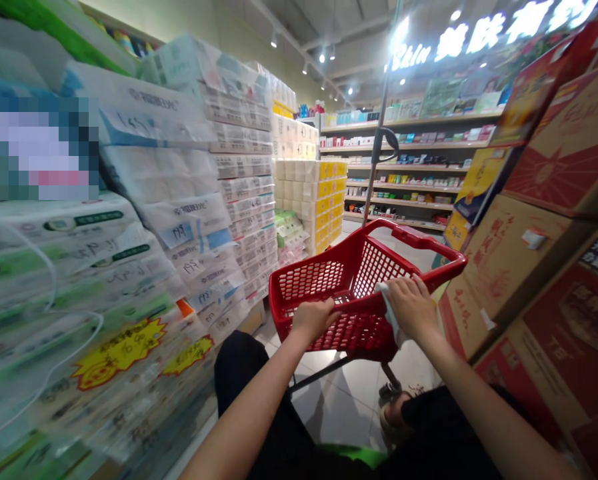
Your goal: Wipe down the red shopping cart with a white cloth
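A red plastic shopping cart (309, 277) with perforated basket walls stands close in front of my knees, and its basket looks empty. My left hand (315, 320) is closed over the near rim of the basket, thumb toward the inside. At the basket's right near corner, my right hand (411, 307) presses a white cloth (389, 313) against the red plastic. Part of that cloth hangs down below the palm. The cart's handle (429, 243) rises beyond my right hand, at the far right.
Tall stacks of wrapped tissue packs (243, 160) line the left side. Cardboard boxes (509, 260) are piled close on the right. Behind the cart rises a metal pole (377, 143). Shelves of small goods (409, 163) fill the back. White floor tiles (329, 383) show under the cart.
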`<state>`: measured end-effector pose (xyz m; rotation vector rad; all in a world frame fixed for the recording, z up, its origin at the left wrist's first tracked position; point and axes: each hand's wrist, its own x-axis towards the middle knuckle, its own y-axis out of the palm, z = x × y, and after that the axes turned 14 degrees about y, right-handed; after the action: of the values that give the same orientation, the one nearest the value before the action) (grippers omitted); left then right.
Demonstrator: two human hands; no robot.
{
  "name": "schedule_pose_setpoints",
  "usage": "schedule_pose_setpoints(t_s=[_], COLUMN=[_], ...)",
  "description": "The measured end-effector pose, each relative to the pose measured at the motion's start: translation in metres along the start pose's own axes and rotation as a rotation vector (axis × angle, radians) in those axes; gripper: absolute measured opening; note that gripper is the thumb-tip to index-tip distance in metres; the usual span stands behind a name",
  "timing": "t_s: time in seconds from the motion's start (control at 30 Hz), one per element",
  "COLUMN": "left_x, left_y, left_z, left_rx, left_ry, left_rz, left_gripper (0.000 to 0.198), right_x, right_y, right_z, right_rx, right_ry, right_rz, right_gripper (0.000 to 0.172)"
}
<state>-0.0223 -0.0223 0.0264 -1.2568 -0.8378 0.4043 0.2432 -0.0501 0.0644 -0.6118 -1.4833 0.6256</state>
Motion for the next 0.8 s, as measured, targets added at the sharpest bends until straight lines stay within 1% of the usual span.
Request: schedule_pose_setpoints(t_s=[0.1,0.17,0.23,0.27,0.3,0.37,0.43,0.57,0.63,0.7,0.73,0.8], left_x=[0.0,-0.001,-0.003,-0.003,-0.004,-0.005,-0.006,-0.006,-0.005,-0.004,-0.003,-0.002], left_y=[-0.002,-0.005,-0.007,-0.007,-0.008,-0.009,-0.008,-0.008,-0.008,-0.009,-0.009,-0.009], left_z=[-0.001,-0.002,-0.002,-0.003,-0.003,-0.004,-0.005,-0.006,-0.005,-0.004,-0.004,-0.002], left_rx=[0.002,0.0,-0.003,-0.005,-0.006,-0.008,-0.007,0.008,0.008,0.003,-0.001,-0.004], left_ry=[-0.004,-0.017,-0.033,-0.036,-0.035,-0.024,-0.009,0.011,0.019,0.023,0.024,0.02], left_rz=[0.015,0.03,0.042,0.042,0.038,0.023,0.01,-0.005,-0.007,-0.005,-0.003,0.004], left_gripper=[0.042,0.041,0.039,0.039,0.039,0.041,0.044,0.045,0.044,0.044,0.044,0.043], right_x=[-0.015,-0.023,-0.026,-0.027,-0.026,-0.022,-0.017,-0.005,-0.001,-0.001,-0.002,-0.008], right_y=[0.01,0.015,0.017,0.017,0.016,0.013,0.008,0.001,0.0,0.001,0.002,0.005], right_z=[0.052,0.084,0.104,0.107,0.106,0.092,0.067,0.011,-0.004,-0.004,0.003,0.026], right_rx=[0.062,0.12,0.162,0.174,0.18,0.169,0.128,0.038,0.018,0.016,0.024,0.06], right_ry=[-0.051,-0.1,-0.141,-0.163,-0.184,-0.225,-0.232,-0.154,-0.132,-0.112,-0.103,-0.102], right_rz=[0.072,0.098,0.109,0.108,0.106,0.102,0.097,0.036,0.02,0.032,0.044,0.075], right_gripper=[0.023,0.023,0.023,0.023,0.023,0.025,0.025,0.026,0.026,0.026,0.026,0.025])
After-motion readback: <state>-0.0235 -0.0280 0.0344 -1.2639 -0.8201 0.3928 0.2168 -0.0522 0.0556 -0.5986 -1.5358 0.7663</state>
